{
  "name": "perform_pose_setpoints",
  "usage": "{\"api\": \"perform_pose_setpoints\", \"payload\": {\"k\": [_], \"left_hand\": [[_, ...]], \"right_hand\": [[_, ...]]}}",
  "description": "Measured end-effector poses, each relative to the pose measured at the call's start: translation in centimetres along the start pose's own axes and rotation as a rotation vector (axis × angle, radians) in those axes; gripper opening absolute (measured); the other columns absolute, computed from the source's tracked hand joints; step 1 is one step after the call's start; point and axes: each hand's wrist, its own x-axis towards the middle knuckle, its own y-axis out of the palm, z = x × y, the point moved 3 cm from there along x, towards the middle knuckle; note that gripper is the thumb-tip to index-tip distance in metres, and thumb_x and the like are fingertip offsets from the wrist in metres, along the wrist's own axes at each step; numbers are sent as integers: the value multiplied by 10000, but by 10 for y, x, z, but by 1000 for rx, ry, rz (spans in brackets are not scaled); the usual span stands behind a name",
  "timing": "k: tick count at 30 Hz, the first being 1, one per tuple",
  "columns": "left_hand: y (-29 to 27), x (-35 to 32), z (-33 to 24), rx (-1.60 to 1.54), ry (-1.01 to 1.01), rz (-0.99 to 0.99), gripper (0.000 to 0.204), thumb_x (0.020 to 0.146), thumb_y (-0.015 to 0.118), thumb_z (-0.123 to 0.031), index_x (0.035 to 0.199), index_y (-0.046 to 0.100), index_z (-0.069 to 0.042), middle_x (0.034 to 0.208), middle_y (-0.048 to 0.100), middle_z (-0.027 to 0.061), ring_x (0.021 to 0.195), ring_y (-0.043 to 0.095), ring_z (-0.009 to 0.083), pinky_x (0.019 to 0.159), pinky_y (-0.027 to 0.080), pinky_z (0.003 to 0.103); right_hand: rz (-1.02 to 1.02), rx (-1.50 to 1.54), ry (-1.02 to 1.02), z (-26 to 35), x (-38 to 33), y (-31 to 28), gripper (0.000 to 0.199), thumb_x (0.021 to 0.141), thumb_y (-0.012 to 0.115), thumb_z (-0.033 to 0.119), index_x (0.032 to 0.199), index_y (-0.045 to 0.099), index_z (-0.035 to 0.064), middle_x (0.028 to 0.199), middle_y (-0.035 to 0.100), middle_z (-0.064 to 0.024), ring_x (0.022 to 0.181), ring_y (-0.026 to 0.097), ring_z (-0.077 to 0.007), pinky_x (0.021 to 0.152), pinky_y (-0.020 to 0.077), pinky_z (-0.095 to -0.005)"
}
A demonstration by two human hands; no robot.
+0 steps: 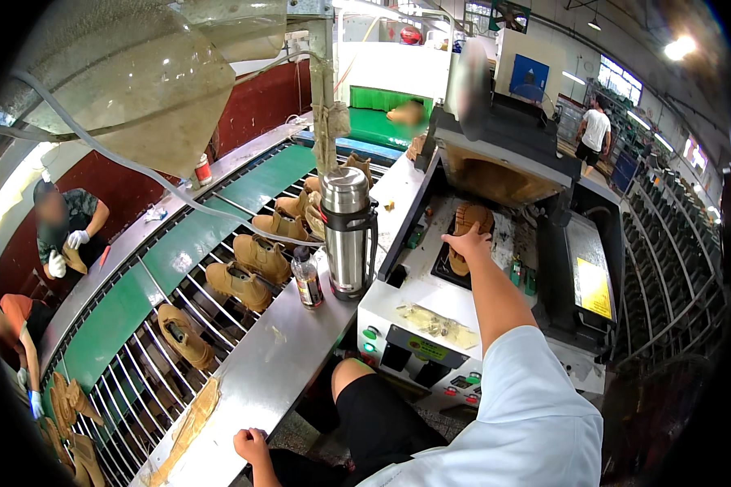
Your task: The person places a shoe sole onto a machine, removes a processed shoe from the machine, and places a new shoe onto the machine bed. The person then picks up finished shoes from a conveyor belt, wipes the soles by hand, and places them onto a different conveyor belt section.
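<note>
Tan shoe [473, 216], apparently sole-up inside the open machine [382, 303], looks light, stiff-soled and grippy, best held at the waist, where right hand [469, 243] is clamped across it; left hand [250, 445] curled, can't tell if holding anything.

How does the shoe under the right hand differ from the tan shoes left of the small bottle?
The machine shoe appears sole-up; the tan shoes show their openings. The machine shoe sits under the right hand; the tan shoes are untouched, on the conveyor. Both are brownish.
</note>
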Motion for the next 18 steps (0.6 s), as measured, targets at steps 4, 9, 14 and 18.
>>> {"api": "perform_pose_setpoints", "payload": {"k": [4,9,14,18], "left_hand": [[-3,3,-12,-34,-130,-6,247,758,612,-91,572,468,-15,594,514,130,581,501,302,563,403,420],[32,-3,42,-149,5,-69,328,897,498,-52,583,410,-16,518,476,59,429,477,111,384,380,267],[-1,3,-12,-57,-114,-30,272,846,554,-128,612,477,-12,613,536,135,553,507,284,553,412,408],[3,13,-11,-93,-294,95,276,861,562,-165,631,499,-27,616,545,102,479,469,227,510,409,365]], "right_hand": [[124,69,24,2,26,-4,1210,591,744,500,1511,64,107,1453,323,-257,1236,476,-384,996,434,-404],[206,297,-97,7,59,-62,1007,563,742,386,1397,330,0,1104,619,-215,1050,594,-270,881,469,-333],[-109,560,-225,-6,27,-96,894,538,759,360,1301,480,-13,1059,642,-191,999,608,-264,874,459,-332],[-65,665,-362,-26,-23,-102,835,545,775,319,1279,526,9,1070,639,-175,994,607,-255,869,464,-327]]}}
